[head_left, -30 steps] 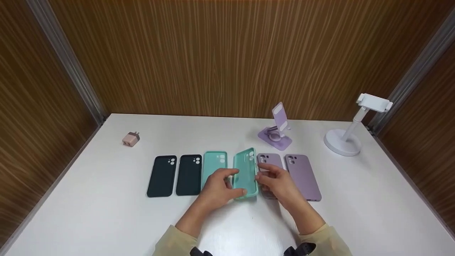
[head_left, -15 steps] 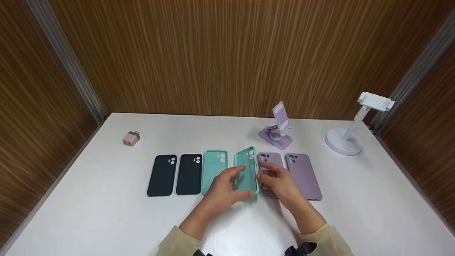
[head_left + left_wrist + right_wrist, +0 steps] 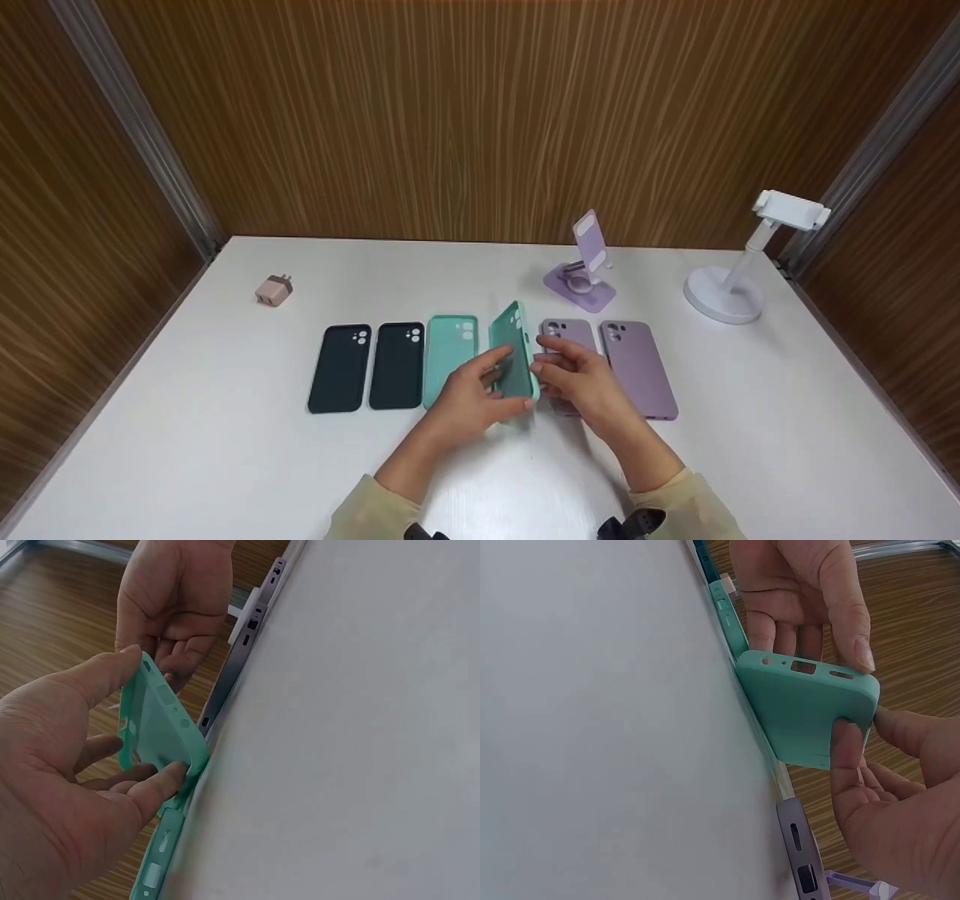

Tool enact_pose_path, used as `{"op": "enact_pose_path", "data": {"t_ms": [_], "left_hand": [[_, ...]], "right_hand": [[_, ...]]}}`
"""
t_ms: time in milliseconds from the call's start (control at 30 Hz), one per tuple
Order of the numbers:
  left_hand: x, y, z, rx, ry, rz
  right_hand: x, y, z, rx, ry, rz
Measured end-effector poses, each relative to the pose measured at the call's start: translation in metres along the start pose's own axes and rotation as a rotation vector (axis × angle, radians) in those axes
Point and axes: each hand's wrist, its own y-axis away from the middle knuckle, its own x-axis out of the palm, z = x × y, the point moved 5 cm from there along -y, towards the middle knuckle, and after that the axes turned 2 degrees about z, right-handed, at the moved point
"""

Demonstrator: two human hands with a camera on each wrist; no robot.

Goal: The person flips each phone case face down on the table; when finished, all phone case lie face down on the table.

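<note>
A mint-green phone case point(image 3: 514, 379) stands steeply tilted on its left long edge, its hollow side facing left. My left hand point(image 3: 465, 405) holds it, the thumb at its near corner and the fingers reaching to the inside. With thumb and finger, my right hand point(image 3: 589, 384) pinches the raised right edge; in the right wrist view one digit lies on the case's smooth back point(image 3: 791, 712). A second mint case point(image 3: 450, 349) lies flat at the left, hollow side up. Under the right hand lies a lavender phone case point(image 3: 579, 330), partly hidden.
Two dark phone cases point(image 3: 340, 371) lie further left in the row. Another lavender case point(image 3: 641, 371) ends it at the right. Behind stand a purple phone stand point(image 3: 589, 289) and a white stand point(image 3: 724, 296). A pink plug adapter point(image 3: 274, 290) sits back left.
The mint case has turned from a slight tilt to a steep one, its right edge rising. My left hand has shifted a little right. The right hand keeps its pinch.
</note>
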Motion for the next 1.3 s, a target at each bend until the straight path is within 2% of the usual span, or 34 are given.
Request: {"op": "enact_pose_path", "data": {"t_ms": [133, 367, 633, 767, 1000, 1300], "left_hand": [[0.000, -0.002, -0.001, 0.015, 0.038, 0.022], [0.000, -0.004, -0.002, 0.081, 0.100, 0.065], [0.000, -0.003, -0.001, 0.042, 0.248, 0.092], [0.001, -0.003, 0.000, 0.006, 0.279, 0.063], [-0.003, -0.004, 0.005, -0.062, 0.316, -0.027], [-0.006, -0.004, 0.006, -0.060, 0.300, -0.073]], "right_hand": [[0.002, 0.000, 0.000, -0.008, 0.009, 0.023], [0.005, 0.001, 0.001, -0.033, 0.038, 0.108], [0.008, 0.003, 0.001, -0.057, 0.068, 0.161], [0.008, 0.003, 0.000, -0.051, 0.090, 0.163], [0.011, 0.004, 0.001, -0.058, 0.147, 0.178], [0.015, 0.005, 0.003, -0.090, 0.173, 0.217]]}}
